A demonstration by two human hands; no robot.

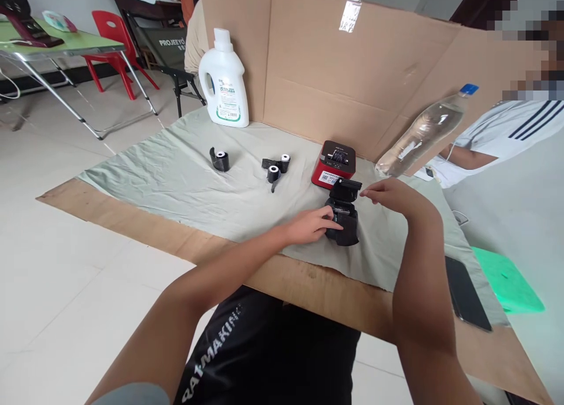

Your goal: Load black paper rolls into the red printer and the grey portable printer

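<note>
A small black device with a raised lid [346, 188], which looks like a portable receipt printer, stands near the front of the cloth. A black strip [349, 230] hangs over its near side. My left hand [308, 225] grips the device from the left, its index finger stretched across the strip. Just right of the lid is my right hand [390, 194], fingertips bent together at the lid's edge; whether they touch it or hold something small is unclear. Behind the device sits a red and black box [333, 163]. To the left lie black rolls with white cores: one alone [220, 160] and a pair [274, 173].
A white detergent bottle [225, 87] and a clear, tilted plastic bottle [425, 133] stand before a cardboard screen [326, 58]. At right, a dark phone [467, 293] lies near a green stool [506, 281]. A person in a white shirt [524, 129] is beyond the screen.
</note>
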